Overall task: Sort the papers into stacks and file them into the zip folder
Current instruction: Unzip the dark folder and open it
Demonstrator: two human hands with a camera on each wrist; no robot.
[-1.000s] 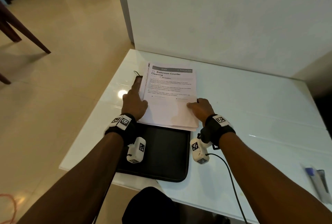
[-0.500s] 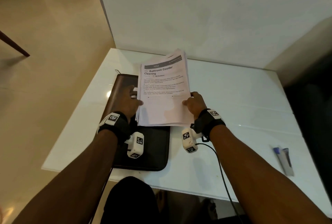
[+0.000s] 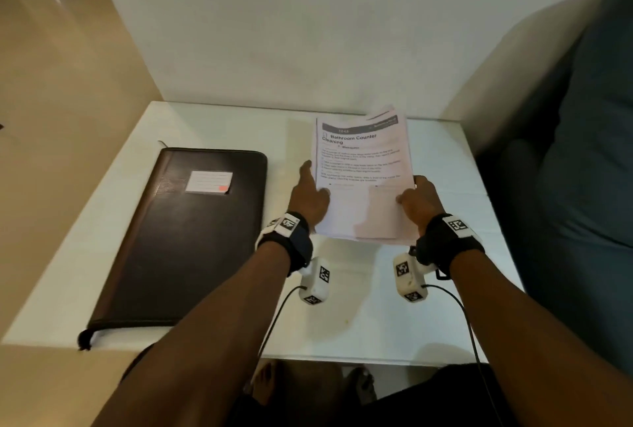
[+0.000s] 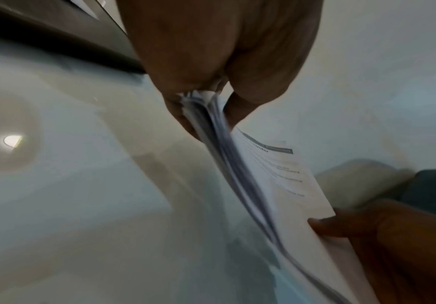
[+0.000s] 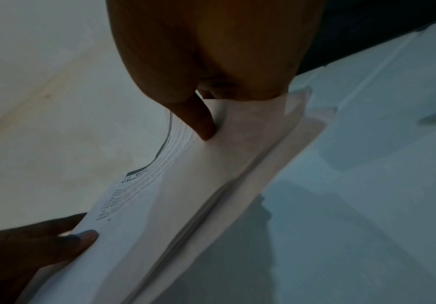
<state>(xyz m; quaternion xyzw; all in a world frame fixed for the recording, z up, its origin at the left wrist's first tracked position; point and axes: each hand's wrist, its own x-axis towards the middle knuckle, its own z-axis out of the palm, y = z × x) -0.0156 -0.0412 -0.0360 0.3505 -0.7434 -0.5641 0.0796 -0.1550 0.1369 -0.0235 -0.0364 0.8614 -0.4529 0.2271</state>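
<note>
black zip folder (image 3: 191, 234) shut, papers (image 3: 363, 180) outside — both hands

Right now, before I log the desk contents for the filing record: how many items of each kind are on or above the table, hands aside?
Paper stacks: 1, held by both the left hand and the right hand
Zip folders: 1, closed, lying on the table
Labels on the folder: 1
Total: 3
</note>
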